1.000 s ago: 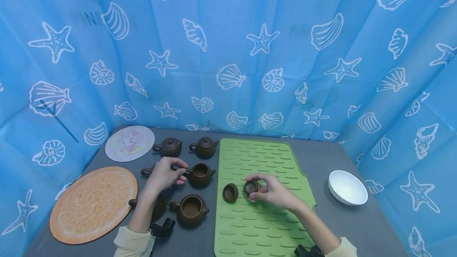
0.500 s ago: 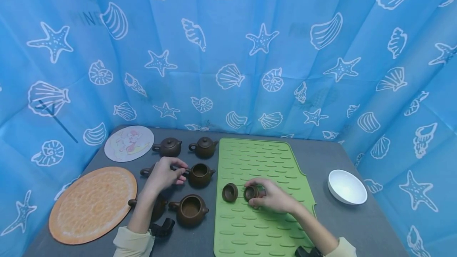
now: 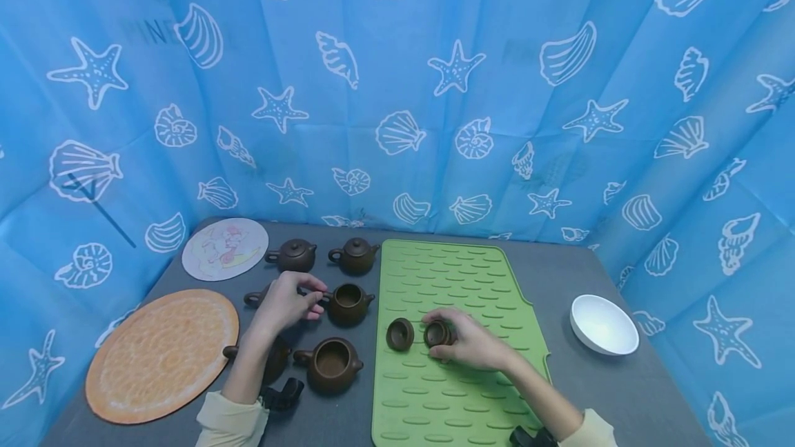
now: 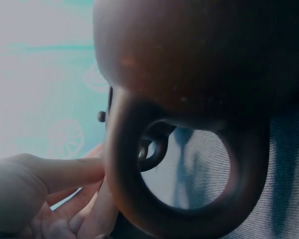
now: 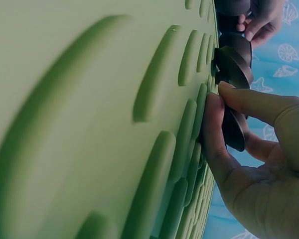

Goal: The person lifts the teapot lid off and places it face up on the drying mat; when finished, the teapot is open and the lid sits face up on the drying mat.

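My right hand (image 3: pixel 442 341) pinches a small brown teapot lid (image 3: pixel 436 332) low on the green ribbed mat (image 3: pixel 459 274). In the right wrist view its thumb and fingers (image 5: pixel 214 119) close round that lid (image 5: pixel 234 132) against the mat (image 5: pixel 89 124). A second lid (image 3: pixel 400 334) lies just to its left. My left hand (image 3: pixel 308 301) grips a brown teapot (image 3: pixel 252 299) that it mostly hides, beside an open teapot (image 3: pixel 348 303). The left wrist view is filled by a teapot handle (image 4: pixel 189 189), with fingers (image 4: pixel 65 172) behind it.
Two lidded teapots (image 3: pixel 295 254) (image 3: pixel 355 256) stand at the back. An open teapot (image 3: pixel 331 363) and one under my left forearm (image 3: pixel 276 357) sit near the front. An orange round mat (image 3: pixel 161 354), a pictured disc (image 3: pixel 226 248) and a white bowl (image 3: pixel 604 325) lie on the grey table.
My right hand has lowered the lid slightly toward me on the green mat. The left hand has stayed where it was.
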A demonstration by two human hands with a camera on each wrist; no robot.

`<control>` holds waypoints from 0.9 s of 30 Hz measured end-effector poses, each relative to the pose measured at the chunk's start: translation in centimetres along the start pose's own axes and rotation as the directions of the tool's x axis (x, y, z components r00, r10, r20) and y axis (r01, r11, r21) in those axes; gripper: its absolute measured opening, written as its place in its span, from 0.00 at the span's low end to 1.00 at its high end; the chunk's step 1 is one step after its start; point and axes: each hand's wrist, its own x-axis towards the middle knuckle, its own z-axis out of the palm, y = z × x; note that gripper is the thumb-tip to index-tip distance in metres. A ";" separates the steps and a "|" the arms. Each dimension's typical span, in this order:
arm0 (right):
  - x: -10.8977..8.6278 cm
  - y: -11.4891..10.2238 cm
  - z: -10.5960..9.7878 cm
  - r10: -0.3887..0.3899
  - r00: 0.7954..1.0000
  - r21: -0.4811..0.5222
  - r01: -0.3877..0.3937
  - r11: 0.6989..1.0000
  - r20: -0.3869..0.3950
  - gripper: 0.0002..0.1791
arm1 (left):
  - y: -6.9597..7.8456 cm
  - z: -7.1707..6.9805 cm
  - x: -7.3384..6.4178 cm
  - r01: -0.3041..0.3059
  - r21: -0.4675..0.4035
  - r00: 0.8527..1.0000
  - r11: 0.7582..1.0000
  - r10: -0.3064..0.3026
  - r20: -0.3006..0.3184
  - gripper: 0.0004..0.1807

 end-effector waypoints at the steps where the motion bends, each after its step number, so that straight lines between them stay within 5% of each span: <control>1: 0.0 0.0 0.0 0.000 1.000 -0.008 0.000 1.000 -0.002 0.30 | 0.1 0.0 0.0 0.001 0.004 1.000 1.000 -0.001 0.000 0.11; 20: 0.0 -0.3 -0.4 -0.020 0.999 0.016 0.020 1.000 0.030 0.33 | 1.5 -1.6 -0.2 -0.022 0.064 0.996 0.998 0.017 0.085 0.13; 27: 0.3 -0.8 -1.9 0.010 0.996 0.094 -0.018 0.995 0.084 0.36 | 2.9 -3.0 0.1 -0.132 0.089 0.983 0.987 0.118 0.140 0.11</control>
